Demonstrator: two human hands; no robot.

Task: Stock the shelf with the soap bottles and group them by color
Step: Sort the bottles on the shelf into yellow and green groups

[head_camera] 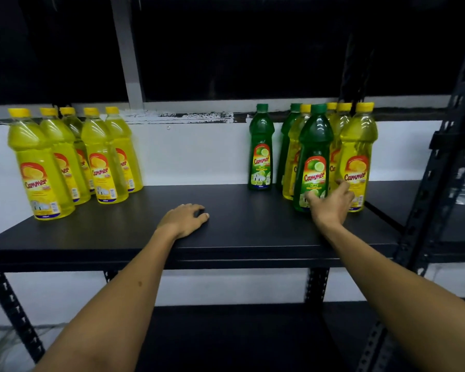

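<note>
My right hand (330,204) reaches, fingers spread, at the front green bottle (312,159); nothing gripped. My left hand (184,218) rests flat. Likely full, heavy, slick: grip the waist.

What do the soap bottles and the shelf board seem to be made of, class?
Yellow soap bottles: probably clear glossy plastic, since the liquid shows through and highlights gleam on their shoulders. Green soap bottle: the same, it seems, tinted or filled with green. Shelf board: matte black, smooth; metal or laminate, cannot tell.

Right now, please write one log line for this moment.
left hand: flat on shelf | right hand: reaching front green bottle | sorting: unfinished
</note>
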